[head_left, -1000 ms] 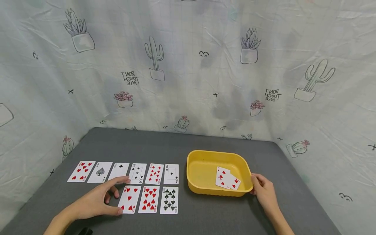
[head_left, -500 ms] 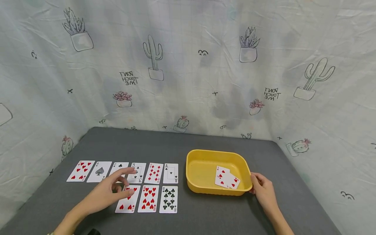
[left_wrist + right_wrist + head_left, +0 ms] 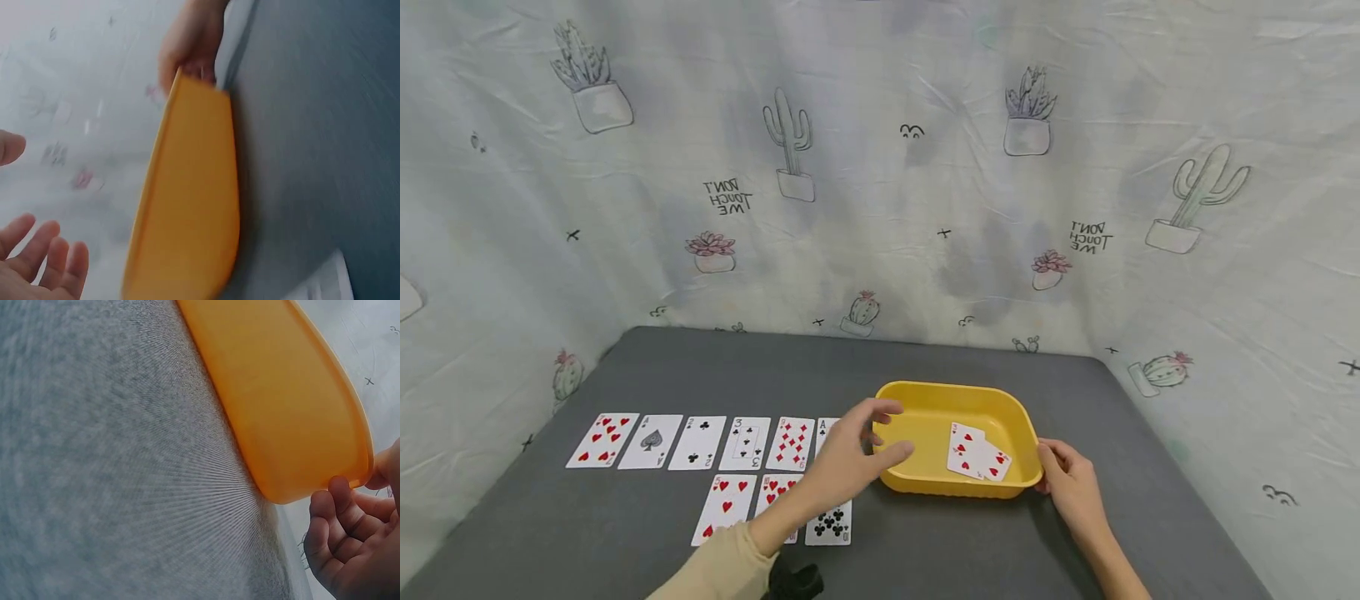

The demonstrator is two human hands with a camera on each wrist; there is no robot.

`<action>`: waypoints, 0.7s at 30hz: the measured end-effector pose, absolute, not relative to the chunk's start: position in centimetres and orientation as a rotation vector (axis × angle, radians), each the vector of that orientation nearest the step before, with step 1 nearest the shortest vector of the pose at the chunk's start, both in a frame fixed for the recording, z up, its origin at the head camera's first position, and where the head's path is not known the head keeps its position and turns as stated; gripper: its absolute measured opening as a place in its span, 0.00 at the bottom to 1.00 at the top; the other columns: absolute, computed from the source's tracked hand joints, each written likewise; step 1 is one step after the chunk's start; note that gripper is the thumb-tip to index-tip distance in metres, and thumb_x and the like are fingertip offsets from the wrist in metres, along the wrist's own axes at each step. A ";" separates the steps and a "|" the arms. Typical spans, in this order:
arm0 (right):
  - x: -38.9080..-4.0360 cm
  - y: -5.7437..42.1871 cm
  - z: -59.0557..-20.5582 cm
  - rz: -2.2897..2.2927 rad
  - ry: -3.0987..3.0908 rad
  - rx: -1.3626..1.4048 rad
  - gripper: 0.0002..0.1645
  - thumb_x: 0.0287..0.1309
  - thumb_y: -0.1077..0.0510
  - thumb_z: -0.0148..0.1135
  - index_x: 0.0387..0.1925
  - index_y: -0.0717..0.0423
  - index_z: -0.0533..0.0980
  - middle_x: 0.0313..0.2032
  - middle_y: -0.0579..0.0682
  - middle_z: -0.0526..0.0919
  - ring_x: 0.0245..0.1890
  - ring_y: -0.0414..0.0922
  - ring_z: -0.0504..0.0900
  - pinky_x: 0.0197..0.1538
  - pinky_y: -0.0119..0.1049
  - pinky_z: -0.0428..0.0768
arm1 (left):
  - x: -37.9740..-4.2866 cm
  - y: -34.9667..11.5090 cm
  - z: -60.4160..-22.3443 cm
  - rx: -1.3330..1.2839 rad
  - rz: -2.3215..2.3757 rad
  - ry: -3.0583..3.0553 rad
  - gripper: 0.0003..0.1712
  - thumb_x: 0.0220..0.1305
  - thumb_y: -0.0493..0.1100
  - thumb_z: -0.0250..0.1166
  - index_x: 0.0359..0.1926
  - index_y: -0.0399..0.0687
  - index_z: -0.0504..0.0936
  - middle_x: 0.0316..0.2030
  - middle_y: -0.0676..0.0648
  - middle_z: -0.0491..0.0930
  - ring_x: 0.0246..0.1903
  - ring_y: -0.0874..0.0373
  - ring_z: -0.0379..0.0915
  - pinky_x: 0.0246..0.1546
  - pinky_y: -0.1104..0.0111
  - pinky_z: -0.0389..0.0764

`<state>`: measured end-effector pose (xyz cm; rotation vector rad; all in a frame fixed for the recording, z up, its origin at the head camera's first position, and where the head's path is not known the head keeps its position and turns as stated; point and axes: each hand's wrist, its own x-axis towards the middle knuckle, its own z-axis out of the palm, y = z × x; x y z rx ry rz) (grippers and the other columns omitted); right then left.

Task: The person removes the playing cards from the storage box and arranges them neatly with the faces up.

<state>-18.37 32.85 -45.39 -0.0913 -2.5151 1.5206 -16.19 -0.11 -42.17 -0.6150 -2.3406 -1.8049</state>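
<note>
My left hand (image 3: 846, 458) holds nothing and hovers at the left end of the yellow plastic tray (image 3: 955, 486), thumb and fingers spread apart. The left wrist view shows its bare fingers (image 3: 59, 265) beside the tray wall (image 3: 187, 187). At the tray's right end my right hand (image 3: 1071, 483) grips the rim between thumb and fingers; the right wrist view shows fingertips (image 3: 337, 484) against the tray's outer wall (image 3: 287, 425). Inside lie a three of hearts (image 3: 964, 446) and an overlapping heart card (image 3: 997, 464), both face up.
Left of the tray, face-up cards form two rows: several from the seven of hearts (image 3: 602, 440) to the partly covered ace of clubs (image 3: 824, 427), then the five of hearts (image 3: 727, 502), ten of hearts (image 3: 772, 492) and ten of clubs (image 3: 829, 527). A curtain (image 3: 850, 167) hangs behind.
My left hand has lifted off the five of hearts and moved right to the tray, leaving that card in the lower row. My right hand stays on the tray rim.
</note>
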 end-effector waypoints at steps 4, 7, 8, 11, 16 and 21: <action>-18.4 33.0 -45.6 1.520 -2.508 -0.079 0.20 0.74 0.54 0.51 0.53 0.68 0.77 0.29 0.61 0.80 0.25 0.51 0.78 0.29 0.35 0.79 | -17.3 4.1 -42.2 -0.694 -1.884 -2.329 0.28 0.61 0.53 0.70 0.59 0.51 0.75 0.53 0.55 0.75 0.52 0.57 0.69 0.50 0.59 0.76; -18.5 33.0 -45.7 1.528 -2.504 -0.083 0.20 0.74 0.54 0.51 0.54 0.68 0.76 0.30 0.61 0.80 0.25 0.51 0.78 0.29 0.36 0.79 | -18.7 5.9 -42.6 -0.760 -1.850 -2.383 0.28 0.62 0.53 0.70 0.59 0.48 0.75 0.52 0.54 0.76 0.52 0.56 0.70 0.49 0.63 0.76; -18.5 33.0 -45.8 1.531 -2.503 -0.084 0.20 0.74 0.54 0.51 0.54 0.68 0.76 0.30 0.61 0.80 0.26 0.51 0.78 0.29 0.36 0.79 | -19.2 6.3 -42.8 -0.778 -1.837 -2.407 0.28 0.62 0.53 0.70 0.59 0.48 0.75 0.52 0.54 0.77 0.52 0.56 0.70 0.49 0.64 0.76; -18.5 32.9 -45.9 1.531 -2.506 -0.094 0.20 0.75 0.54 0.51 0.54 0.67 0.76 0.31 0.61 0.80 0.26 0.50 0.78 0.30 0.36 0.79 | -20.7 7.0 -43.4 -0.820 -1.821 -2.481 0.29 0.61 0.53 0.71 0.60 0.47 0.75 0.50 0.54 0.78 0.52 0.56 0.72 0.49 0.67 0.75; -18.4 32.9 -45.9 1.518 -2.513 -0.104 0.21 0.75 0.54 0.51 0.54 0.67 0.76 0.31 0.60 0.80 0.25 0.49 0.78 0.30 0.36 0.79 | -22.2 8.1 -44.1 -0.860 -1.851 -2.560 0.33 0.60 0.51 0.72 0.61 0.40 0.74 0.47 0.51 0.81 0.49 0.54 0.74 0.50 0.68 0.74; -18.4 32.9 -45.9 1.530 -2.497 -0.112 0.20 0.75 0.54 0.51 0.54 0.67 0.77 0.30 0.60 0.80 0.24 0.47 0.77 0.30 0.35 0.79 | -23.0 9.1 -44.3 -0.904 -1.901 -2.565 0.33 0.58 0.45 0.74 0.61 0.37 0.74 0.48 0.48 0.81 0.49 0.54 0.75 0.49 0.69 0.75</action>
